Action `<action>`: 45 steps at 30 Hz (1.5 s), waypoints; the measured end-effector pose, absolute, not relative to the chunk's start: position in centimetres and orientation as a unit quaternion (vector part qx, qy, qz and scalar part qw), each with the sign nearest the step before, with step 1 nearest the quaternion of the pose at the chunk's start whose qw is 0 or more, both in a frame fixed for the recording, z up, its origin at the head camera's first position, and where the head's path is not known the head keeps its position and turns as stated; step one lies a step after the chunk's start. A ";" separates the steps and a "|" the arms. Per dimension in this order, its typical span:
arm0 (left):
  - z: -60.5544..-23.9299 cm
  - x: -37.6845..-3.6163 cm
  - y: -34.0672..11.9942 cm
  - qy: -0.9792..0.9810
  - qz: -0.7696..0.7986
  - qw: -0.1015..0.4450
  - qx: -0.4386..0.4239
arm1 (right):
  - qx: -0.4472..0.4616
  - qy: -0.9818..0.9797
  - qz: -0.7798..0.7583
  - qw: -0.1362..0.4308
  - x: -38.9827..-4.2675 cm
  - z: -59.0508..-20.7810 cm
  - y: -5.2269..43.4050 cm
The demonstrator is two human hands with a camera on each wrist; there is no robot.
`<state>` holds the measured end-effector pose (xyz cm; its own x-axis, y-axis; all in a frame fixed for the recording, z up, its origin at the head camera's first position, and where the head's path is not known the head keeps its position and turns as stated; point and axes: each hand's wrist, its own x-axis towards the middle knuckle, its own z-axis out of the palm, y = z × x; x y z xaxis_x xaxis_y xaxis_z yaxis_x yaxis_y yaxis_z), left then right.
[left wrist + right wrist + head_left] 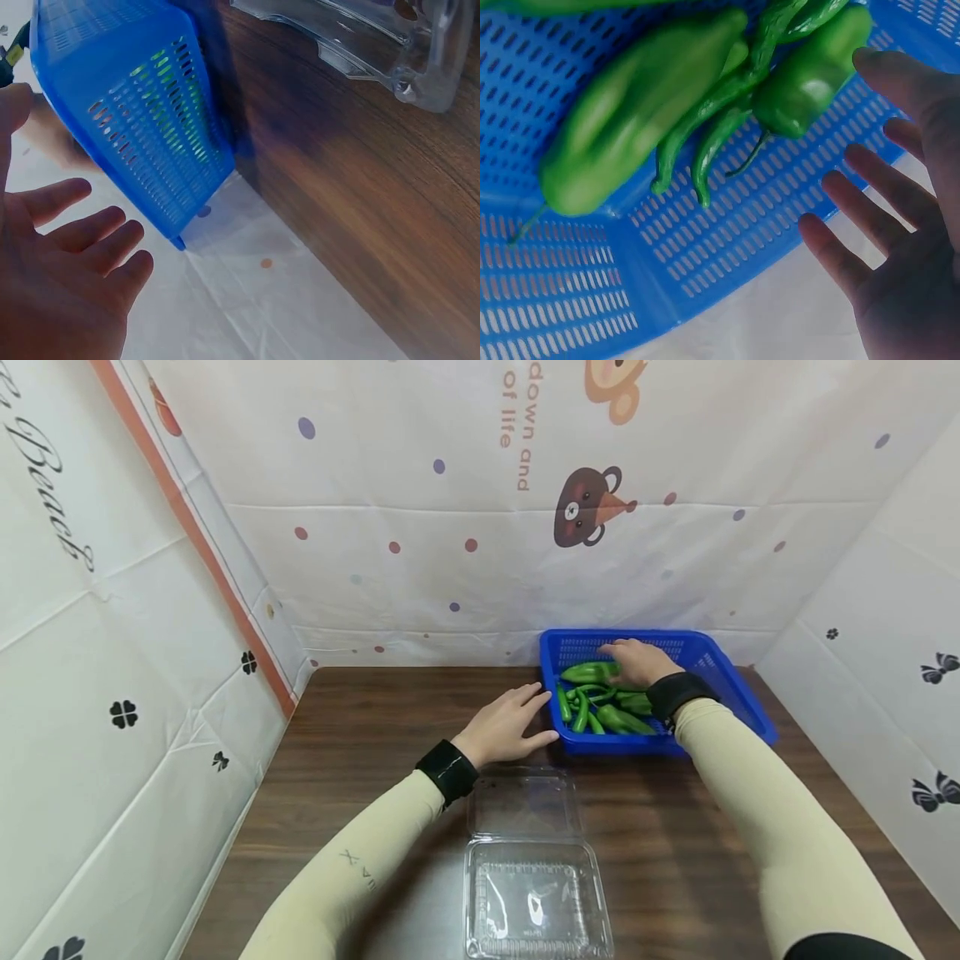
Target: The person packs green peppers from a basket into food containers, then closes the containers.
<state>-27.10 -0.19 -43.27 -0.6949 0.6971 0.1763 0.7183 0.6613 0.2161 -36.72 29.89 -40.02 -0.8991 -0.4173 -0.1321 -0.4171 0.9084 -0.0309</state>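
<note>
Now the brown table (360,727) holds a blue basket (720,672) at 1 o'clock with green peppers (611,714) inside, the right hand (637,662) hovers over them with fingers (870,206) spread and empty, and the left hand (504,727) lies flat just beside the basket's 9 o'clock side.

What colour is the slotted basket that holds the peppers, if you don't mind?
The basket is bright blue, clearest in the right wrist view.

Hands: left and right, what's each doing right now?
Left hand: open, fingers straight, beside the blue basket, holding nothing.
Right hand: open over the green peppers in the basket, gripping none.
</note>
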 end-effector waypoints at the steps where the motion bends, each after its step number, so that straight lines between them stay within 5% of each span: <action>1: -43.3 -27.1 -0.1 -0.910 -0.133 0.038 -0.391 | -0.213 0.975 0.004 0.070 -36.9 -40.0 29.9; 45: -44.7 -27.6 1.3 -0.905 -0.136 0.033 -0.401 | -0.211 0.972 0.002 0.098 -39.3 -43.0 29.3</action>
<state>-27.57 1.28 -44.69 -0.6767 0.7167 0.1685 0.7346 0.6417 0.2207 -39.27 29.27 -42.96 -0.8915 -0.4102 -0.1921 -0.4112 0.9108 -0.0367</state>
